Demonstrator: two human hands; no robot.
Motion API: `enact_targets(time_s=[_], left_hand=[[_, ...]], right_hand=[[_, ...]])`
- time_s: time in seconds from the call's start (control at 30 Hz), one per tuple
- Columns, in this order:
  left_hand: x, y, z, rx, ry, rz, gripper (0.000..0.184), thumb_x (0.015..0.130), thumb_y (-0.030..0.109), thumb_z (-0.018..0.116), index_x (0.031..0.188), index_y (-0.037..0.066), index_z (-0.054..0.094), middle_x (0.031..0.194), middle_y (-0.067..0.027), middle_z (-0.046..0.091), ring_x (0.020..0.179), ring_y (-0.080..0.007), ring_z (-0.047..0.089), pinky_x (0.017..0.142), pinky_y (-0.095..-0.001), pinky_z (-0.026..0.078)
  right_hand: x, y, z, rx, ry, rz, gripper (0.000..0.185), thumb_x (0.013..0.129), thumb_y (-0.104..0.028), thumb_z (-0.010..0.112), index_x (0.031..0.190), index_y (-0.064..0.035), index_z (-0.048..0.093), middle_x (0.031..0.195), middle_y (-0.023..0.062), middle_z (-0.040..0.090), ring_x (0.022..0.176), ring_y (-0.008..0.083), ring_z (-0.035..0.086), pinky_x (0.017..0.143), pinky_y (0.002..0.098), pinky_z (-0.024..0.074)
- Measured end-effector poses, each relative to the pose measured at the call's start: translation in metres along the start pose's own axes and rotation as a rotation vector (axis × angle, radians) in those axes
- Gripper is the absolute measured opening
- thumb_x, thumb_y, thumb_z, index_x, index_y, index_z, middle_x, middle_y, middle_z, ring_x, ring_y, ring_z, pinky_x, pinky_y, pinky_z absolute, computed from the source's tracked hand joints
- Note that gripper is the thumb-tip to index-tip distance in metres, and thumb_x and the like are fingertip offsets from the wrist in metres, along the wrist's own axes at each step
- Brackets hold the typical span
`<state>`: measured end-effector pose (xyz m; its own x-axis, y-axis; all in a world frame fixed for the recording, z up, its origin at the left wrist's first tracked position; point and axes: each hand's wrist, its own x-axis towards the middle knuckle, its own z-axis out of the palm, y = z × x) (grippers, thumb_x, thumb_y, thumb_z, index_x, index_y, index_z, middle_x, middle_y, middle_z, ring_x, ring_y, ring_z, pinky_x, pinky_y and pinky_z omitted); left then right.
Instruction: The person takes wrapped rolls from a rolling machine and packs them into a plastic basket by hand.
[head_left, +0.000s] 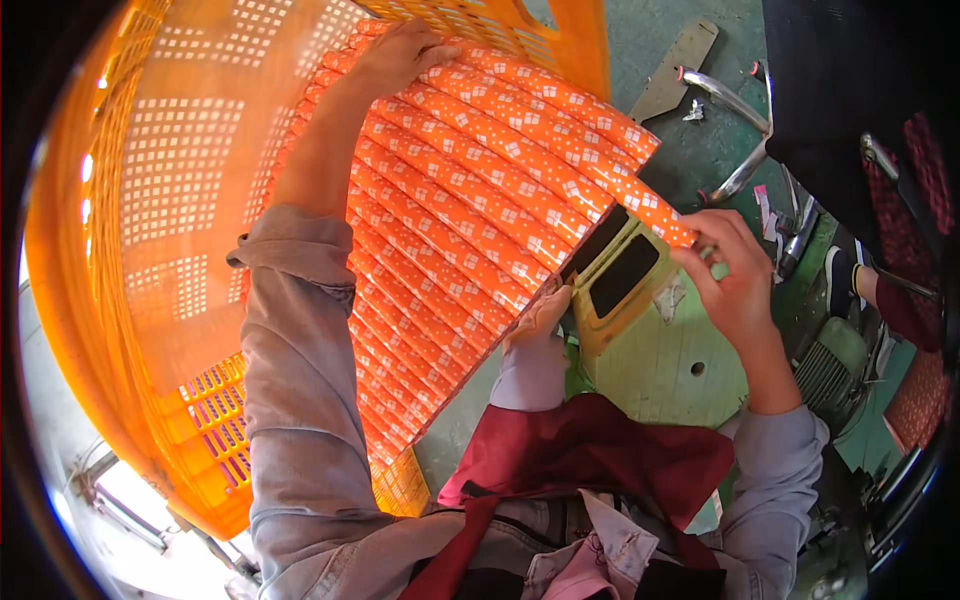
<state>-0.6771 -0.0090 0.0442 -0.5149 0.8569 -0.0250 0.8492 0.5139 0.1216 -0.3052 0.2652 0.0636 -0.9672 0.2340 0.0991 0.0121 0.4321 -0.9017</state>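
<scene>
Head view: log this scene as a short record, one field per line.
Left hand: on the upper part of the pile
Right hand: pinching the end of one protruding piece
Pile: long, rounded orange pieces with white patterning, side by side
Left side: orange perforated basket
Lap: dark red cloth
Upper right: metal legs

Basket: cut off by frame's top edge, 11 o'clock. Bare limb, near centre towards 4 o'clock: partly hidden by orange rolls, foot or hand unclear. Silvery scrap, between 1 and 2 o'clock: too small to identify
</scene>
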Motion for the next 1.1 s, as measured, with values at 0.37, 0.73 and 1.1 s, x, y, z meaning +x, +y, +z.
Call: enact_targets(time_s=[0.37, 0.73, 1.1], left_hand=[[0.001, -0.009, -0.011, 0.466, -0.03, -0.45, 0.039, 0.095, 0.043, 0.046, 0.104, 0.009, 0.064, 0.112, -0.0084, 0.058, 0.11, -0.0286, 0.055, 0.092, -0.0424, 0.046], [0.004, -0.026, -0.007, 0.592, 0.001, -0.451, 0.027, 0.094, 0.031, 0.046, 0.105, 0.011, 0.059, 0.112, -0.0077, 0.058, 0.106, -0.0283, 0.056, 0.091, -0.042, 0.047], [0.002, 0.105, -0.06, 0.409, 0.354, -0.244, 0.031, 0.09, 0.034, 0.055, 0.105, 0.008, 0.06, 0.104, -0.0124, 0.061, 0.099, -0.0311, 0.059, 0.085, -0.0431, 0.048]], right_hand=[[0.049, 0.012, 0.047, -0.026, 0.122, -0.278, 0.022, 0.067, -0.002, 0.077, 0.089, -0.0044, 0.073, 0.083, 0.0049, 0.061, 0.077, 0.0191, 0.054, 0.068, 0.0293, 0.0454], [0.054, 0.017, 0.052, -0.046, 0.169, -0.293, 0.022, 0.066, -0.006, 0.078, 0.088, -0.0075, 0.073, 0.083, 0.0035, 0.062, 0.082, 0.0213, 0.053, 0.073, 0.0312, 0.0456], [-0.028, -0.011, 0.028, 0.125, 0.326, -0.009, 0.017, 0.086, -0.005, 0.061, 0.102, -0.0044, 0.066, 0.095, 0.0063, 0.057, 0.078, 0.0143, 0.054, 0.07, 0.0251, 0.0441]])
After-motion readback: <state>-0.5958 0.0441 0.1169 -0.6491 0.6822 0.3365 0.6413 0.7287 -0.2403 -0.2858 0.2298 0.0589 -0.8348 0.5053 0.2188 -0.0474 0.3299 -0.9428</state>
